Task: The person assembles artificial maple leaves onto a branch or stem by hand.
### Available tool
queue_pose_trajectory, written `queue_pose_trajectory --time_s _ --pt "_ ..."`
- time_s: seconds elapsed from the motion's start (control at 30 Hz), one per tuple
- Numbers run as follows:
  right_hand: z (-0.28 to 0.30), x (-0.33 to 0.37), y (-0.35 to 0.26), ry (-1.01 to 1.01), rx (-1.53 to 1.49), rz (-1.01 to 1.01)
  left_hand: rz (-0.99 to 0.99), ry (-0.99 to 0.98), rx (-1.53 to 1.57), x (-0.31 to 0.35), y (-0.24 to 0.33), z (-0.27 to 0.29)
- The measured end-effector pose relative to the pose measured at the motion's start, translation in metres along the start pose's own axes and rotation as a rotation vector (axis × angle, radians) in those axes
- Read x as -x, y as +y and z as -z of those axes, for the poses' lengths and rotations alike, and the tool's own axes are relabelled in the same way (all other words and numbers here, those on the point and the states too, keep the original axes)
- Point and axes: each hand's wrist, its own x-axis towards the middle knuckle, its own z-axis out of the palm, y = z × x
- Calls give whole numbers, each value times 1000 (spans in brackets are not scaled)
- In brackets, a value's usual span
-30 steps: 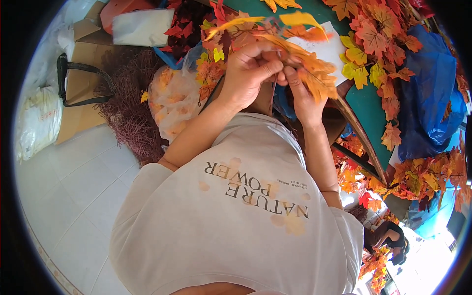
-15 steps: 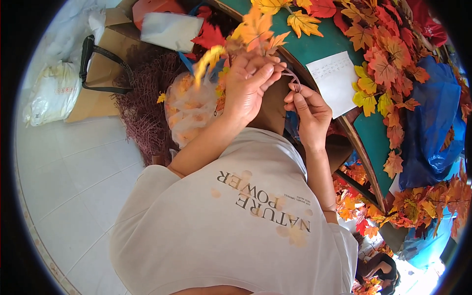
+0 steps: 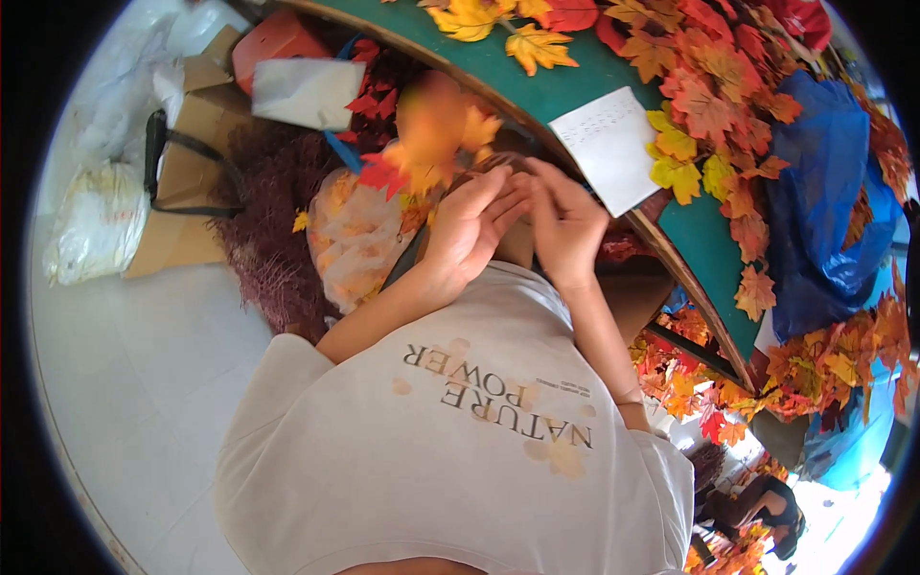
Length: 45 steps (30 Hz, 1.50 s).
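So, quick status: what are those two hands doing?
Left hand pinching blurred orange-red fake leaf sprig. Right hand touching left's fingers. Nothing in between.

Bright, even daylight w/ soft shadows; glare washes out the floor (image 3: 843, 517) lower right of the hands. Leaves (image 3: 431, 134) just above left hand (image 3: 470, 230) are motion-blurred. Fisheye bends table edge (image 3: 690, 278), black vignette round rim.

Two hands (image 3: 470, 230), one white paper sheet (image 3: 609, 144), one blue bag (image 3: 824, 192).
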Motion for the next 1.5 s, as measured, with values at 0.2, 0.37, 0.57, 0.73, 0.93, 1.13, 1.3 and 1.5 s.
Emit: queue_pose_trajectory --time_s 0.2,0.37,0.57,0.73,0.93,1.13,1.3,1.5 --pt "-1 14 6 -177 750 531 -201 33 -243 -9 -6 20" --pt "-7 28 18 -293 740 545 -41 47 -107 -16 -11 59" --pt "-22 44 34 -375 739 374 32 244 -114 -45 -18 94" --pt "-25 53 50 -474 849 575 17 112 39 -72 -20 138" --pt "-24 51 65 -614 789 435 108 235 15 -59 -40 119" --pt "-19 43 63 -549 749 479 -79 263 -208 -49 -32 94" --pt "11 5 29 -652 527 450 -100 273 -315 -52 -8 97" --pt "70 -116 -5 -171 631 481 -134 100 -281 -44 33 87"
